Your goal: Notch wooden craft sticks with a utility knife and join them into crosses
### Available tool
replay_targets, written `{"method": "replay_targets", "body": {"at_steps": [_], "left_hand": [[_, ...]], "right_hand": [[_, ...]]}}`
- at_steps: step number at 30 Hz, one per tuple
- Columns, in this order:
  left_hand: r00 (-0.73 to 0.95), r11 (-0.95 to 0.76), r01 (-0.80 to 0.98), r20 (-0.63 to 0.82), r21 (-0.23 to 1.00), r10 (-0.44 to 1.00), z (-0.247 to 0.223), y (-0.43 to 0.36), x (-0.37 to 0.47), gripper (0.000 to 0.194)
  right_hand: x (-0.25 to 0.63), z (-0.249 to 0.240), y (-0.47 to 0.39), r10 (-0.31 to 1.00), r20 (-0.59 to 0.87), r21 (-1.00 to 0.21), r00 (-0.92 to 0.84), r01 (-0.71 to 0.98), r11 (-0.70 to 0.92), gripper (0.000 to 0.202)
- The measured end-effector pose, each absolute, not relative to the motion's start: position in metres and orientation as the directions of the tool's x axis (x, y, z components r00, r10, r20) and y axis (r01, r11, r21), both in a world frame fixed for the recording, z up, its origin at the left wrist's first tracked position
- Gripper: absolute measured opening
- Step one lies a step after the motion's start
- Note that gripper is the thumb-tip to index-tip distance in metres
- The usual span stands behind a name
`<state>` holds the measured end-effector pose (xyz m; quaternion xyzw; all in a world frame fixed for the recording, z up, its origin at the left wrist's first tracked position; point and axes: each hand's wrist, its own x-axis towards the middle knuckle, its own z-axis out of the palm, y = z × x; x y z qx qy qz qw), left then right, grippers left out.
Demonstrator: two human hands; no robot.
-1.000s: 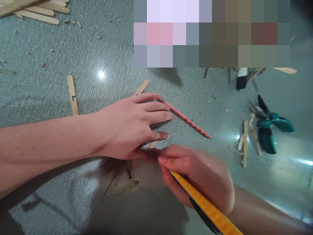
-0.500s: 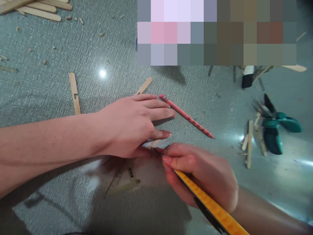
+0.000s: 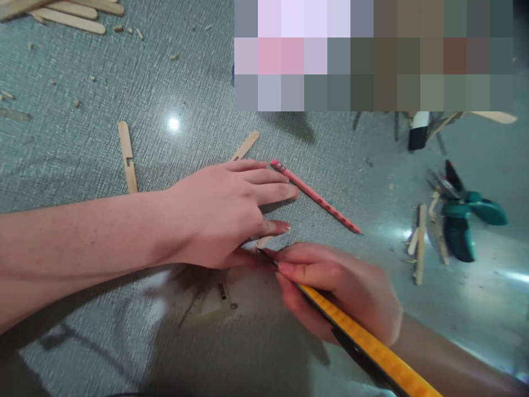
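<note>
My left hand (image 3: 243, 204) lies palm down with its fingers spread, over a wooden stick (image 3: 248, 144) whose rounded end shows beyond the fingers. A small pale piece of wood (image 3: 263, 241) shows below its index finger. My right hand (image 3: 339, 286) is closed around a yellow and black utility knife (image 3: 351, 331), its dark blade tip touching down near my left thumb. Right beside my left fingertips lies a red pencil (image 3: 318, 198). Under and below my left hand is a clear ruler-like piece (image 3: 210, 306), partly in shadow.
A notched stick (image 3: 127, 157) lies left of my hand. More sticks (image 3: 74, 21) are piled at the upper left, among crumbs. Green-handled pliers (image 3: 458, 220) and wood scraps (image 3: 420, 242) lie at the right. The upper right is pixelated.
My right hand and the knife's handle have shifted slightly to the right, the blade tip staying near the same spot. My left hand has hardly moved.
</note>
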<state>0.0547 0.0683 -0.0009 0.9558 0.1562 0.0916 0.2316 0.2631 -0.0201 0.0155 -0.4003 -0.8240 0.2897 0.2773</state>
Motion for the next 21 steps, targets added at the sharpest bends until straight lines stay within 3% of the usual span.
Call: {"method": "replay_targets", "body": {"at_steps": [11,17,21], "left_hand": [[0.938,-0.840,0.265,0.075,0.473,0.338,-0.0002,0.0687,0.0538,0.044],[0.936,-0.849,0.260,0.094,0.461,0.338,-0.0020,0.0688,0.0555,0.042],[0.935,-0.847,0.273,0.082,0.456,0.345,-0.0025,0.0687,0.0573,0.045]], "right_hand": [[0.2636,0.0174,-0.0214,0.815,0.210,-0.720,-0.540,0.478,0.502,0.030],[0.2619,0.0203,-0.0198,0.783,0.108,-0.709,-0.612,0.504,0.492,0.014],[0.2610,0.0238,-0.0203,0.794,0.105,-0.710,-0.599,0.514,0.482,0.016]]}}
